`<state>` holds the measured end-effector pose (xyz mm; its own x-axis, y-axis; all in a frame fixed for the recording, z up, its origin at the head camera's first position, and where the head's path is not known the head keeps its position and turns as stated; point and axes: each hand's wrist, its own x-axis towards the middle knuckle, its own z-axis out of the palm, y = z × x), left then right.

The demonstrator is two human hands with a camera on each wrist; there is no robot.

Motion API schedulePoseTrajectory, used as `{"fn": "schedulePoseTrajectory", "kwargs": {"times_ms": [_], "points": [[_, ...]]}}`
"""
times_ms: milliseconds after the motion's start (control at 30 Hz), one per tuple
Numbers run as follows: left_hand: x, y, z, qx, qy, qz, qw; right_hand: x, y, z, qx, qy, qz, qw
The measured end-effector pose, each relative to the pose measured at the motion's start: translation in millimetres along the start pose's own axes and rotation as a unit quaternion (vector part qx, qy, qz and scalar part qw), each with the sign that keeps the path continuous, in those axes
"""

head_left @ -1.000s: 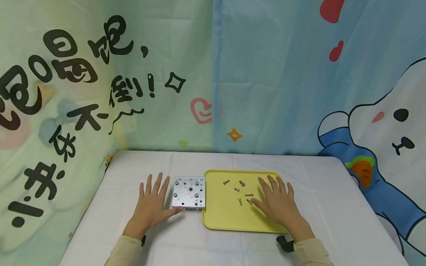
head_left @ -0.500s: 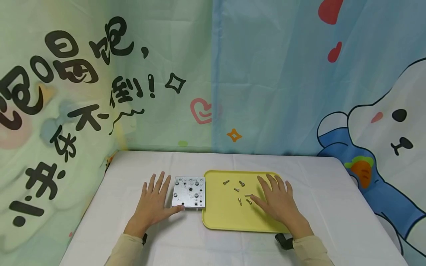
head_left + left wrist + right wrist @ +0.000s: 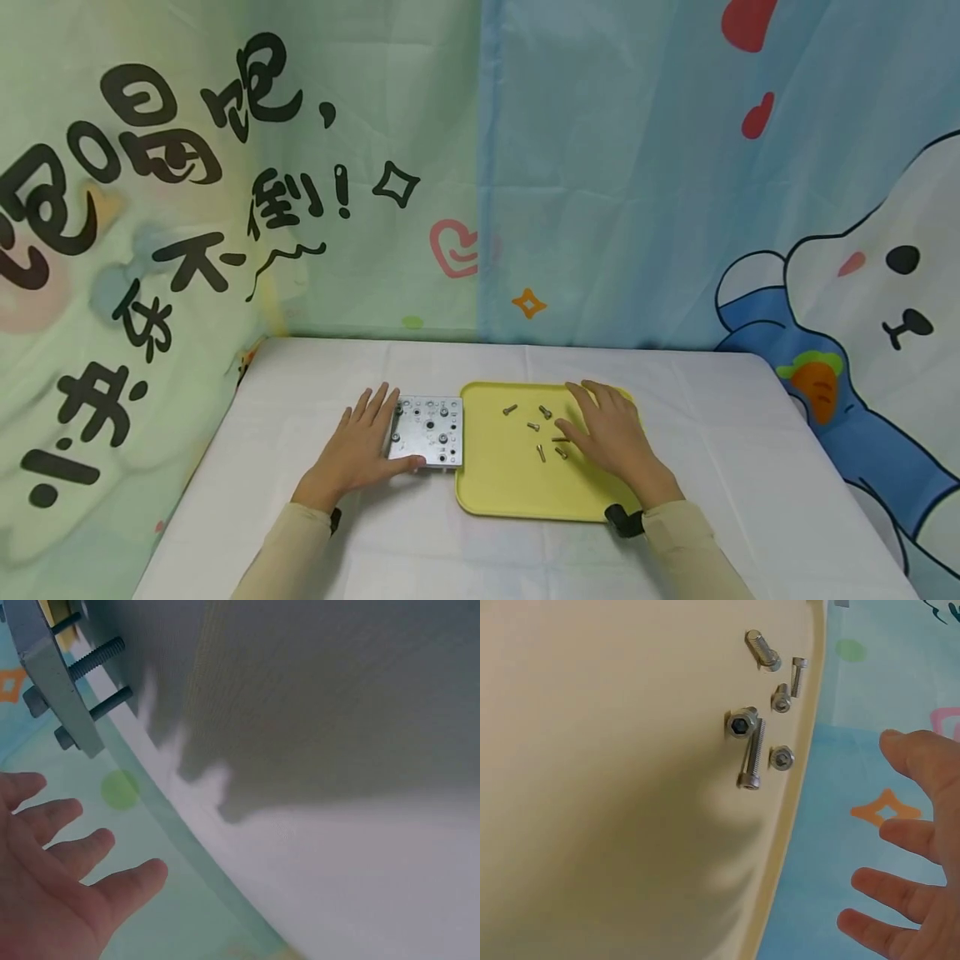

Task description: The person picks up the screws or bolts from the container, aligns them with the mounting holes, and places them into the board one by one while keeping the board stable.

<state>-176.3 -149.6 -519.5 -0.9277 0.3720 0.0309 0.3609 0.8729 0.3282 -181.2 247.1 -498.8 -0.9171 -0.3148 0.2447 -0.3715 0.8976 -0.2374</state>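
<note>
A square silver metal plate (image 3: pixel 429 433) with holes and several socket-head screws set in it stands at the left edge of a yellow tray (image 3: pixel 495 500). In the left wrist view, screw shanks (image 3: pixel 96 658) stick out of the plate's underside. My left hand (image 3: pixel 362 446) is beside the plate's left side, fingers extended, its thumb overlapping the near left corner in the head view. Several loose socket-head screws (image 3: pixel 756 754) lie on the tray. Over the tray's right half hovers my right hand (image 3: pixel 611 433), fingers spread and holding nothing, just right of those screws.
A white cloth covers the table (image 3: pixel 525 558). Behind it hangs a printed curtain (image 3: pixel 600 208), close to the table's far edge. Dark wrist-worn devices, such as the one at the right wrist (image 3: pixel 624 521), stick out beside the cuffs.
My left hand has moved right, up against the plate's left side. My right hand has shifted left and slightly away from me over the tray. Plate and screws have stayed put.
</note>
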Motion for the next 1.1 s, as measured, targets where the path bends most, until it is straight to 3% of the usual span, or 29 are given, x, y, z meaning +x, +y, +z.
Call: {"fn": "schedulePoseTrajectory", "kwargs": {"times_ms": [433,767,1100], "points": [[13.4,-4.4,0.0,-0.040,-0.060,-0.027,0.9970,19.4,3.2,18.9,0.105,-0.071,0.058,0.990],[12.2,-7.5,3.2,-0.043,-0.075,-0.035,0.9957,25.6,3.5,30.8,0.106,-0.094,0.074,0.987],[12.1,-8.2,6.4,-0.046,-0.071,-0.037,0.9957,26.4,2.8,37.7,0.064,-0.093,0.083,0.990]]}}
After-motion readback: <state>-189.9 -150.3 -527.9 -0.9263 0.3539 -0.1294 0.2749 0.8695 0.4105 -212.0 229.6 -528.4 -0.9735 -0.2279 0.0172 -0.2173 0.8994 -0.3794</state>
